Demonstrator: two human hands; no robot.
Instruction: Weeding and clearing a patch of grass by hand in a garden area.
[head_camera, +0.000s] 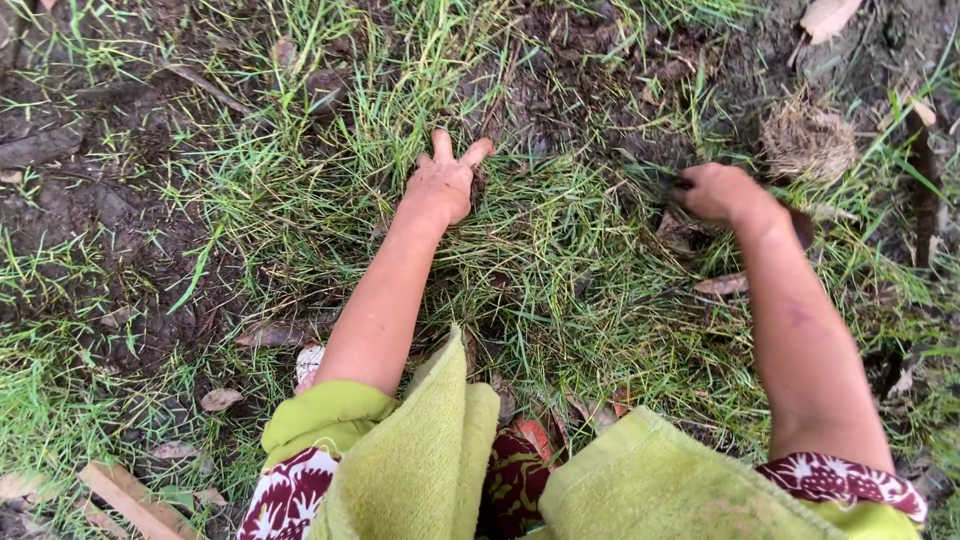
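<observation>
Green cloth drapes nearest. Left hand, grip spread, presses grass flat at twelve o'clock; right hand, grip pressed around a dark tool, at two o'clock.

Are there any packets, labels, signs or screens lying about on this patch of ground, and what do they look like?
None in view: no package, label, sign or screen.
Only green grass on dark bare soil, with brown dead leaves scattered about.
A round tan clump of dry fibres sits at upper right.
The left hand presses into the grass; the right hand is closed on something dark, too blurred to tell.
</observation>
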